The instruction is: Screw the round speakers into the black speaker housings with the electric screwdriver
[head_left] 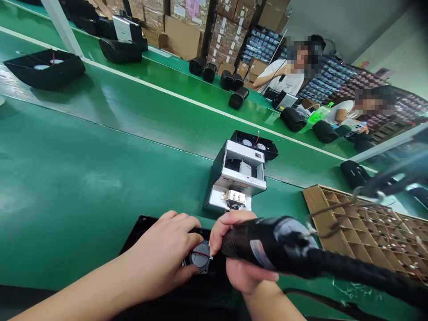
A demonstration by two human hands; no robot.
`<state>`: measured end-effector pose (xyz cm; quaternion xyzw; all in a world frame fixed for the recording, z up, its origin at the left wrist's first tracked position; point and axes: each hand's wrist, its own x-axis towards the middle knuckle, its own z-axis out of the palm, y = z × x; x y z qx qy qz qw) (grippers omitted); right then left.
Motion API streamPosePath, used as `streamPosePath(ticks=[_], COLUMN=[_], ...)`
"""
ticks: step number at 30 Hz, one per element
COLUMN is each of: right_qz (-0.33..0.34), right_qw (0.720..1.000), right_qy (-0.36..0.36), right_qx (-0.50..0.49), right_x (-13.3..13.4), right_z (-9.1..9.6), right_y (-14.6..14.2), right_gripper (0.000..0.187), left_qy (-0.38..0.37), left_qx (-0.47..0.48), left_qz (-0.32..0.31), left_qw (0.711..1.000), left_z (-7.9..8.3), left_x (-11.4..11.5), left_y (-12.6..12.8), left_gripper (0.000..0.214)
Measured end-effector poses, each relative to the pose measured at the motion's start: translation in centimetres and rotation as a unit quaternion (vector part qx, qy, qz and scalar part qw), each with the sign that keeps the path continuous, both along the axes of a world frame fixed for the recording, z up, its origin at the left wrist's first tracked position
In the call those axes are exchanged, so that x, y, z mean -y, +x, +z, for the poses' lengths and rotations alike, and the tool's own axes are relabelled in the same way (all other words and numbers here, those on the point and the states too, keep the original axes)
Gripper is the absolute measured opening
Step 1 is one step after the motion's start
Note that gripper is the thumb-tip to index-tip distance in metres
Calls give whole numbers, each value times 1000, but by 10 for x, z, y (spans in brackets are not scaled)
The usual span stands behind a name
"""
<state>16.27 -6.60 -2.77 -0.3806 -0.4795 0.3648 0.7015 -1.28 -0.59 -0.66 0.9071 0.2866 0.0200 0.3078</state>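
Clasping a driver (pixel 247 240) in the right hand (pixel 239 272), the left hand (pixel 169 249) laid over a case (pixel 142 221).
The right grip is closed around the driver, which is tilted, its cord (pixel 361 269) running off to the right and its tip hidden by the hand. The left grip spreads across the case, forefinger and thumb apart at opposite sides of a grey speaker (pixel 201 261); whether they clamp it, I cannot tell. The speaker sits in the case, a red wire (pixel 198 253) across its face, at the near edge of the green worktop (pixel 67 178). Just beyond stands a machine (pixel 247 180), a second case (pixel 272 154) behind it. To the right is a divided cardboard tray (pixel 313 203).
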Motion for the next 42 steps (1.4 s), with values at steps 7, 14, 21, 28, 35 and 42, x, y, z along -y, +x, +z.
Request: streamPosePath(ticks=[7, 14, 21, 28, 35, 42], right_qz=[14, -8, -57, -57, -188, -191], right_qw=[999, 999, 997, 997, 978, 975], right_qy=[41, 37, 31, -3, 86, 96], right_qx=[-30, -24, -37, -51, 8, 67], right_x=[-6, -1, 5, 12, -14, -59], right_z=[2, 4, 2, 28, 110, 95], right_y=[0, -2, -5, 3, 36, 45], right_gripper=[80, 73, 70, 78, 63, 71], left_qy=[48, 78, 47, 11, 1, -3], left_qx=[-5, 0, -19, -25, -27, -30], left_qz=[-16, -26, -23, -9, -2, -2], left_qw=[999, 997, 998, 1000, 1000, 1000], left_z=[-6, -12, -1, 1, -4, -7], left_x=[-2, -1, 0, 2, 4, 3], left_y=[0, -1, 1, 1, -1, -1], left_gripper=[27, 27, 29, 33, 46, 44])
